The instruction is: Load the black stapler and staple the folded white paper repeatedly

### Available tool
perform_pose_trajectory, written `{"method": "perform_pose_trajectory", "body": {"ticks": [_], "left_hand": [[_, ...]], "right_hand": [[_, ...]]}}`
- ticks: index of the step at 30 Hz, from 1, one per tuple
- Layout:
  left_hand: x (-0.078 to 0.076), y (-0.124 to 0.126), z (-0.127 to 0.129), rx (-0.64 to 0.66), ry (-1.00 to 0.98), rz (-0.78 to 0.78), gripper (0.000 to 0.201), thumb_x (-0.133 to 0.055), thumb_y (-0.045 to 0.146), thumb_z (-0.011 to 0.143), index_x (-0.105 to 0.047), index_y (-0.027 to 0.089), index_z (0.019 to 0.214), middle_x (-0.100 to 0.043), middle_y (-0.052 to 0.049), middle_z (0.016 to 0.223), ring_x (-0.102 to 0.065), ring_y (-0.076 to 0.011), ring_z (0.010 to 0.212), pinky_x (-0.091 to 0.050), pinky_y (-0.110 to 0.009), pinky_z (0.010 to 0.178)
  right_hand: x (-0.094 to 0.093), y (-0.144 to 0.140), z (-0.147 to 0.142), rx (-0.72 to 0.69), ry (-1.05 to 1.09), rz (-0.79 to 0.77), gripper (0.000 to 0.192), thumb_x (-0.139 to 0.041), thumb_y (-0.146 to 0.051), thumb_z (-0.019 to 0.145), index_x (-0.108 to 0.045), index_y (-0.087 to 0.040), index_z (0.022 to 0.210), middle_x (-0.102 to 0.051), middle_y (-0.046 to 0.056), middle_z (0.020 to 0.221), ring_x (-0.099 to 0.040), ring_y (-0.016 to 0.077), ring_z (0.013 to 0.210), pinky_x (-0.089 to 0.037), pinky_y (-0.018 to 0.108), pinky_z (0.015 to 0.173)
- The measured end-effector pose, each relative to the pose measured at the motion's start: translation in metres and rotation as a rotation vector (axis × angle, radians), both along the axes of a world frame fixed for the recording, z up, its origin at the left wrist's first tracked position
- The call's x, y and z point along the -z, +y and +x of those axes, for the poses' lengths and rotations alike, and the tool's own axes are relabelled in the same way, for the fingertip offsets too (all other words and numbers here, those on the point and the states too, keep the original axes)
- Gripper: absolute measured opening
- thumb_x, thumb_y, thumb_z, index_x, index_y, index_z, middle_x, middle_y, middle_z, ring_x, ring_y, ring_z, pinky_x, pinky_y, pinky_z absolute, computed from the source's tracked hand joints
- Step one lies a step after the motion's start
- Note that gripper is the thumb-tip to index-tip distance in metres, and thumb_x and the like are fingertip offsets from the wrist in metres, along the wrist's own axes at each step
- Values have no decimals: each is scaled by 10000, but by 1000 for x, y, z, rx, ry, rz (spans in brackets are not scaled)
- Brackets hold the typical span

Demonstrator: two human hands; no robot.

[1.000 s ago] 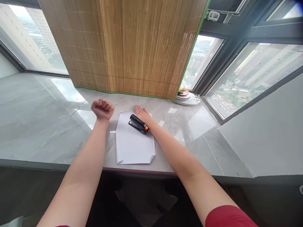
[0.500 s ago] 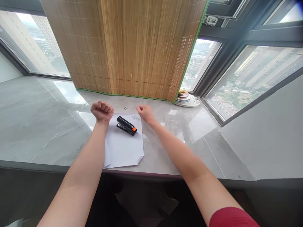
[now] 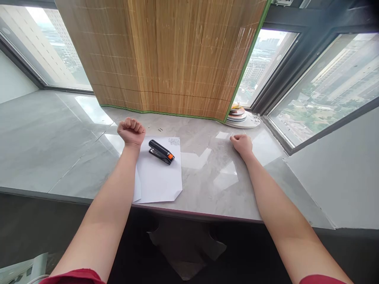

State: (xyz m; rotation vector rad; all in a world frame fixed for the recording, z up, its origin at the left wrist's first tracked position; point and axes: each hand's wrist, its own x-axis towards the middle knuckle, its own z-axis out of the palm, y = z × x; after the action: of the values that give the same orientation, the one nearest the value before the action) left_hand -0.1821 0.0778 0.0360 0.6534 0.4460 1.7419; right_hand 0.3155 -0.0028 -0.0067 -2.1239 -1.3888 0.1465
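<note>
Ledge (image 3: 201, 197) under paper (image 3: 161, 181), beside windows (image 3: 328, 90)

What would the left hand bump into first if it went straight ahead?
The left hand would probably meet the blind first, near its bottom, though depth is hard to judge.

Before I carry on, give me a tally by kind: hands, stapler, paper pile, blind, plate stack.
Left hand and right hand: 2
Stapler: 1
Paper pile: 1 (sheet count unclear)
Blind: 1
Plate stack: 1
Total: 6
</note>
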Motion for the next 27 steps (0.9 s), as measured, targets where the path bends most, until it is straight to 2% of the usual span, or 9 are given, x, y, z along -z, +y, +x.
{"method": "perform_pose_trajectory", "body": {"ticks": [7,10,13,16,17,19,21,24,27], "left_hand": [[0,1,2,9,-35,13,421,-465,166,934,-161,211,646,-230,23,580,-239,-116,459,-253,-269,428],[2,3,2,5,-33,3,422,-471,175,933,-157,211,653,-223,26,581,-245,-110,460,-251,-265,431],[3,4,2,7,-42,-3,436,-486,189,934,-149,210,658,-206,31,578,-232,-105,458,-241,-264,429],[3,4,3,16,-50,-2,446,-493,183,928,-137,211,662,-200,34,571,-208,-102,454,-224,-270,426],[2,3,3,18,-46,-5,450,-495,183,930,-132,210,665,-198,36,571,-200,-100,454,-217,-272,426],[1,2,5,27,-44,-17,450,-493,186,937,-129,211,672,-196,40,575,-194,-95,454,-211,-272,428],[-1,1,6,37,-62,-36,432,-470,184,948,-135,213,677,-203,40,578,-209,-96,454,-213,-271,430],[-2,0,7,49,-107,-63,397,-425,175,964,-144,217,687,-212,37,579,-247,-100,453,-219,-270,433],[-1,-1,7,65,-129,-70,380,-411,174,965,-144,219,698,-211,37,584,-262,-98,450,-218,-272,435]], "right_hand": [[-3,-1,-4,-31,-75,-18,381,-566,-324,832,-338,-258,533,-396,10,540,-381,192,630,-278,343,609],[-13,-6,-22,-67,-149,87,407,-544,-339,889,-317,-255,561,-446,26,575,-388,192,633,-295,343,641],[-29,-16,-70,-213,-171,217,451,-476,-445,1003,-339,-250,620,-528,49,662,-467,197,677,-346,338,684],[-41,-31,-143,-563,8,168,498,-365,-581,1081,-531,-247,751,-649,69,810,-597,223,789,-450,338,759],[-43,-36,-169,-691,64,135,475,-397,-624,1071,-616,-246,887,-709,79,951,-644,241,882,-487,347,805],[-45,-45,-215,-829,92,82,469,-525,-693,1015,-653,-261,1148,-723,89,1199,-670,278,1049,-521,382,906],[-45,-48,-249,-880,96,20,477,-623,-677,976,-612,-268,1221,-721,65,1184,-672,275,1022,-527,384,859],[-42,-45,-271,-929,24,-51,286,-688,-494,953,-568,-253,1049,-700,23,1015,-619,218,862,-439,328,693],[-38,-40,-261,-930,-30,-60,196,-652,-356,935,-494,-243,912,-652,17,921,-530,183,769,-349,313,646]]}}
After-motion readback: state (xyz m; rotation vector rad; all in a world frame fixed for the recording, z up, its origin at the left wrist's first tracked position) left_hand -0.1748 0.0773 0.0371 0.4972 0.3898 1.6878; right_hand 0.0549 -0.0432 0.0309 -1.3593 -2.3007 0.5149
